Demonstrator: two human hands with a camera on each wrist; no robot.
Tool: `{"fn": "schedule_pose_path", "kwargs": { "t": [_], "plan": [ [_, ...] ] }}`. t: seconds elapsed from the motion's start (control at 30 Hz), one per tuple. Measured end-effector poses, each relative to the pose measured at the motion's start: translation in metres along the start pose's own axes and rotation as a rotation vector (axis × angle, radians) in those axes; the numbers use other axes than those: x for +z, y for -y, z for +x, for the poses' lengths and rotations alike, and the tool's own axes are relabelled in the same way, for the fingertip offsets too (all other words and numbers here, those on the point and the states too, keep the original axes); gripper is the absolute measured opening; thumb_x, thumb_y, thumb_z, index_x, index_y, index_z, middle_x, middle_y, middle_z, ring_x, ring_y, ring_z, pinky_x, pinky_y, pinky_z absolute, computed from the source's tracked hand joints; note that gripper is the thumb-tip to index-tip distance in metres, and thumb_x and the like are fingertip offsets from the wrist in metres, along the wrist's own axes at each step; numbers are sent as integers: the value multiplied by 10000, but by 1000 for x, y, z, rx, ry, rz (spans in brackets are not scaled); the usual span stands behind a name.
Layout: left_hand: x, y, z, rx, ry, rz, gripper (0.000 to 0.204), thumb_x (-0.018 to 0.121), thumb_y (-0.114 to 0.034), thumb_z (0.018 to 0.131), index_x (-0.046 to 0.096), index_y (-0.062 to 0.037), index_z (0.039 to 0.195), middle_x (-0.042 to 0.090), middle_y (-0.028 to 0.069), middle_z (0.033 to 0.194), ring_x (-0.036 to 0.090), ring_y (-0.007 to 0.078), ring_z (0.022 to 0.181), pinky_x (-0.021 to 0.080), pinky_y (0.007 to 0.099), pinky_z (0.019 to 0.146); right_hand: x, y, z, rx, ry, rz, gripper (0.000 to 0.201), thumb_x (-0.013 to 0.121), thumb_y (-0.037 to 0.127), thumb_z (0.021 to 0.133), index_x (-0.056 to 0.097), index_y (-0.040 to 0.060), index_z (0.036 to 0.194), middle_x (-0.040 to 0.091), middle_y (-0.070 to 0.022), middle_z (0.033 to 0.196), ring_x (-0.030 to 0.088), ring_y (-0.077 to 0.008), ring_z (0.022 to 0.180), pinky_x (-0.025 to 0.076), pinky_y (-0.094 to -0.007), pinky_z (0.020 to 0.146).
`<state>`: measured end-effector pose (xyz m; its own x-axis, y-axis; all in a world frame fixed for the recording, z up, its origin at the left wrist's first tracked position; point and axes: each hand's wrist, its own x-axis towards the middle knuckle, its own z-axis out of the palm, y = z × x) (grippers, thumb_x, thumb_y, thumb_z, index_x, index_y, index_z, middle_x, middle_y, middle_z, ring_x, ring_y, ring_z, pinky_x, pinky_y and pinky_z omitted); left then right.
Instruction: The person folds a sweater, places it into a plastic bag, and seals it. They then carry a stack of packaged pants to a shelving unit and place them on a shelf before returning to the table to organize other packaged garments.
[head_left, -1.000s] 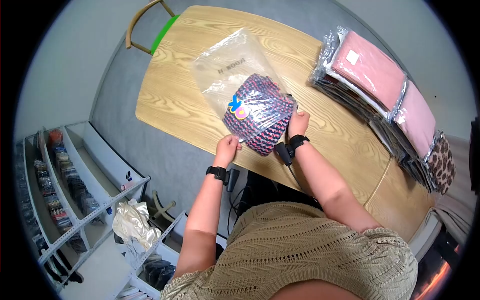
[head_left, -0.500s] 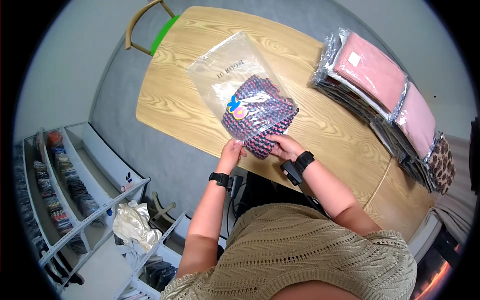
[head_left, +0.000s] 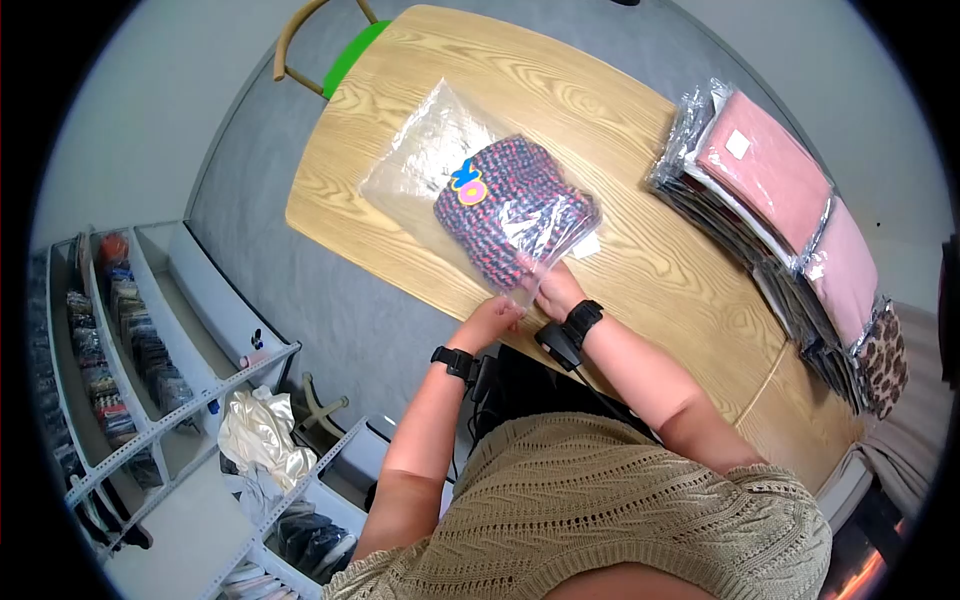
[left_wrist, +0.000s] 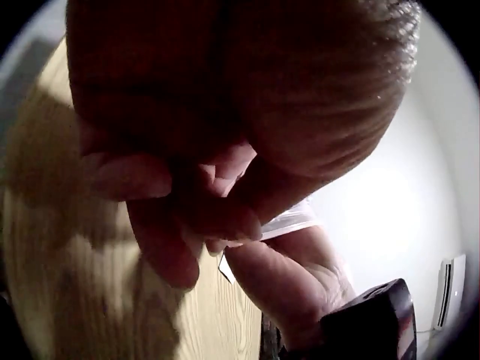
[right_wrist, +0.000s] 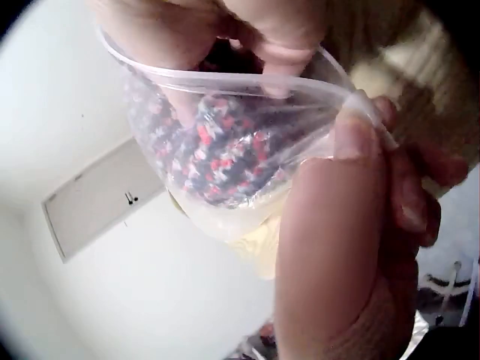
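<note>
A dark knitted item with pink flecks and colourful letters (head_left: 510,200) lies in a clear plastic bag (head_left: 420,150) on the table. At the bag's near corner, my left hand (head_left: 490,322) pinches the rim; its thumb and fingertips hold the bag's edge (right_wrist: 225,79) in the right wrist view. My right hand (head_left: 556,287) reaches into the bag's mouth, extended fingers against the knit (right_wrist: 225,157). The left wrist view has my left hand (left_wrist: 225,97) dark and close, with my right hand (left_wrist: 292,277) beyond it.
Bagged pink garments (head_left: 765,165) and a leopard-print piece (head_left: 884,355) are stacked along the right side of the wooden table (head_left: 350,200). A green-seated chair (head_left: 355,58) stands beyond the far left edge. Shelving (head_left: 165,380) with packed items fills the lower left.
The knitted item now sits deeper in the bag, its near corner covered by plastic. My right hand has moved from the bag's right side to its mouth; my left hand has shifted right and nearer me.
</note>
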<state>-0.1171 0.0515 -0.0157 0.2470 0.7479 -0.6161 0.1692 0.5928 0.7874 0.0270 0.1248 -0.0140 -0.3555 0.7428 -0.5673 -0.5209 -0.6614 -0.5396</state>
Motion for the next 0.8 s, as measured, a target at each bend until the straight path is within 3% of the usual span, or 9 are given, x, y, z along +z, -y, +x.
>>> {"fn": "schedule_pose_path", "kwargs": {
  "t": [0.2,0.3,0.37,0.43,0.5,0.57,0.7,0.77,0.8],
  "plan": [
    [-22,2,-16,-127,157,36,192,566,-248,876,609,-68,822,597,-5,707,511,71,640,389,212,575,21,15,11,379,162,-367,578,733,126,784,455,4,1275,564,-69,1205,554,-209,1051,441,-363,935],
    [-34,19,-17,-184,237,42,175,564,-232,873,612,-67,841,601,-5,713,515,73,643,392,213,579,17,7,24,354,371,-512,556,734,113,779,478,12,1262,570,-82,1200,555,-206,1053,457,-354,918],
    [-39,27,-20,-190,265,32,171,565,-228,870,612,-64,852,603,-5,718,518,75,644,395,214,581,34,21,10,408,312,-532,515,724,120,787,500,17,1240,584,-84,1182,554,-195,1063,460,-348,914],
    [-41,25,-27,-174,215,-87,187,573,-246,872,600,-61,857,604,1,729,536,83,660,407,217,594,30,20,8,440,123,-133,461,707,136,803,521,22,1208,590,-82,1169,567,-191,1044,461,-341,906],
    [-35,22,-32,-186,154,-126,200,577,-258,874,591,-61,849,603,4,734,546,86,672,413,221,602,23,7,11,-14,-9,-100,439,701,170,813,513,17,1180,603,-81,1103,588,-191,956,466,-333,867],
    [-30,17,-35,-203,98,-169,214,581,-271,875,581,-61,840,602,7,739,556,89,683,419,225,609,30,7,11,-252,-113,-159,509,708,173,808,459,-14,1211,580,-103,1103,562,-186,982,452,-325,876],
    [-30,11,-29,-148,160,-13,246,585,-295,878,579,-51,850,596,13,737,571,103,706,438,230,640,38,-1,19,-357,-193,-115,584,715,167,802,400,-35,1250,543,-128,1142,521,-185,1048,425,-321,911],
    [-32,12,-28,-148,152,-2,254,584,-299,878,585,-46,865,595,14,736,573,108,709,441,231,647,35,11,25,-136,50,-227,653,728,165,791,360,-36,1292,514,-129,1184,490,-190,1092,390,-313,952],
    [-34,12,-28,-173,142,16,258,579,-301,880,590,-43,876,597,16,738,575,114,708,444,232,648,35,12,29,-58,21,-375,604,703,206,818,400,-29,1285,528,-110,1173,479,-177,1104,378,-293,954]
  ]
}}
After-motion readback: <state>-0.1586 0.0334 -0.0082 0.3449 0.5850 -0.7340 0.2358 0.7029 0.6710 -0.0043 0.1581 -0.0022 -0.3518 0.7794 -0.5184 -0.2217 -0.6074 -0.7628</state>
